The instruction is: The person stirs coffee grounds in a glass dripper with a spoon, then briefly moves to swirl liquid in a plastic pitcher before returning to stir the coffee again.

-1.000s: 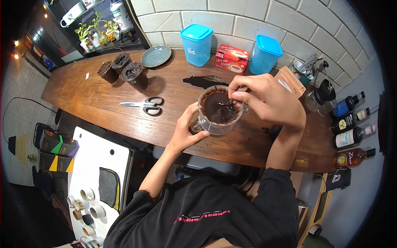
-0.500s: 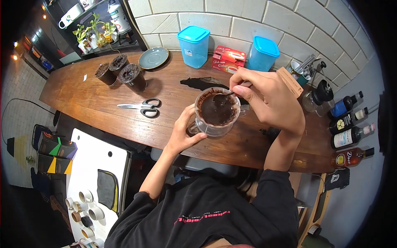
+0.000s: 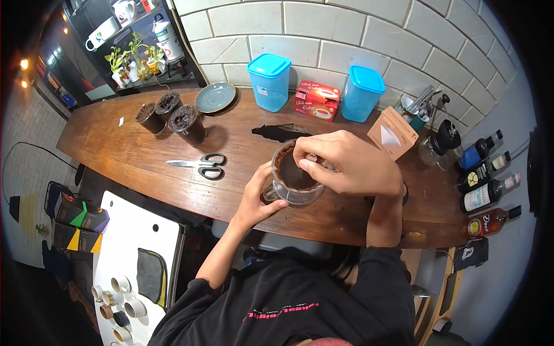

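Note:
A clear glass coffee vessel [image 3: 297,198] stands near the table's front edge, holding dark brown liquid [image 3: 291,173] with grounds stuck around its inner wall. My left hand [image 3: 257,197] is closed round its left side, thumb low at the front, by a glass handle. Over the vessel's right rim is my right hand [image 3: 349,164], fingers pinched on a metal spoon [image 3: 312,157]. Only a bit of the spoon's handle shows; its bowl is hidden behind the fingers. Behind the vessel lies a dark, flat, irregular piece [image 3: 280,132].
Scissors [image 3: 202,165] lie left of my hands. Several glasses of dark crumbly grounds [image 3: 187,124] and a grey-green saucer [image 3: 216,98] stand behind. Blue-lidded containers [image 3: 362,95], a red tea box [image 3: 316,101], a brown carton [image 3: 392,132] and bottles [image 3: 482,195] line the back and right.
My right hand has moved left and down over the vessel, taking the spoon from open view into its mouth. My left hand keeps its hold. The camera view has tilted slightly upward.

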The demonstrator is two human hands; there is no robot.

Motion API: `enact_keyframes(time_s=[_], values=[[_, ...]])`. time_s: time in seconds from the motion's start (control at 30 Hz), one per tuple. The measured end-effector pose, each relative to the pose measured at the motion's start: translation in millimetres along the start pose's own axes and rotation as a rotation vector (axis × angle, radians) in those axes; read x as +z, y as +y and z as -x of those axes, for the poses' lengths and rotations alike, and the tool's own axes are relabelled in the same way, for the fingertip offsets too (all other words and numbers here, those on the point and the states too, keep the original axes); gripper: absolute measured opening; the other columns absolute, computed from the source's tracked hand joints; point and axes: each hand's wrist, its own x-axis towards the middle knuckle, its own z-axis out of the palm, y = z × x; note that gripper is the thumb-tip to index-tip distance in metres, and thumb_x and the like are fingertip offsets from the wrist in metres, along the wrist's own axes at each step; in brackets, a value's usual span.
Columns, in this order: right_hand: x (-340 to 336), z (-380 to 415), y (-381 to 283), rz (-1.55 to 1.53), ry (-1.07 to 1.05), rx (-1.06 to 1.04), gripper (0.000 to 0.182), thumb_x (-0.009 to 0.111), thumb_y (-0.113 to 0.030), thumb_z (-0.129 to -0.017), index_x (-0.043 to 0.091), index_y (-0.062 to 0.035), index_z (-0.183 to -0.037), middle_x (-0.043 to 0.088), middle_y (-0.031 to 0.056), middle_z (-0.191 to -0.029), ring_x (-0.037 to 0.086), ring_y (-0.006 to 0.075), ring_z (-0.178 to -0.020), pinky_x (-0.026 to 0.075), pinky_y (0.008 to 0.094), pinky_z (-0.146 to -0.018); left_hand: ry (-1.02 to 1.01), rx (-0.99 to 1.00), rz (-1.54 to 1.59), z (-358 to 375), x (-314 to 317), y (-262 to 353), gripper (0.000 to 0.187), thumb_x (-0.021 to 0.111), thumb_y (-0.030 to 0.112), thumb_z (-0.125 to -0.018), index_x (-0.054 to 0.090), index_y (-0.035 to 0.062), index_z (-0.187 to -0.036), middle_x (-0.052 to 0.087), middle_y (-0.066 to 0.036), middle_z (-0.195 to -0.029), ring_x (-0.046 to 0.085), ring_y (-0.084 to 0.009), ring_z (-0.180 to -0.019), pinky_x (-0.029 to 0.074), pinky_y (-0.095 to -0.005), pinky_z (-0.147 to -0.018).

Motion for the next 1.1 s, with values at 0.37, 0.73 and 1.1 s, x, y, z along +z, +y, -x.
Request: enact_keyframes(time_s=[0.37,0.73,1.1], values=[[-10,7,-2,-0.001,0.066,-0.043,0.014,0.057,-0.013,-0.095,0.057,0.0012,-0.095,0.063,0.0182,-0.081,0.062,0.0374,-0.076,0.047,0.0421,-0.068,-0.017,-0.071,0.058,7,8,5,0.111,0.085,0.060,-0.063,0.037,0.0044,-0.146,0.045,-0.022,-0.147,0.044,-0.0392,-0.137,0.036,-0.0479,-0.112],[-10,12,-14,-0.050,0.093,-0.038,0.013,0.057,-0.013,-0.096,0.055,-0.0009,-0.094,0.060,0.0172,-0.080,0.061,0.0390,-0.077,0.046,0.0431,-0.067,-0.052,-0.051,-0.041,5,10,2,0.096,0.088,0.043,-0.069,0.042,0.0017,-0.142,0.046,-0.023,-0.146,0.045,-0.0393,-0.135,0.038,-0.0474,-0.111],[-1,11,-13,0.032,0.011,0.000,0.012,0.057,-0.010,-0.094,0.054,0.0011,-0.094,0.062,0.0198,-0.089,0.059,0.0421,-0.085,0.045,0.0468,-0.073,-0.043,-0.083,0.101,4,10,1,0.086,0.088,0.036,-0.071,0.046,0.0003,-0.138,0.050,-0.023,-0.142,0.050,-0.0389,-0.132,0.043,-0.0444,-0.108]])
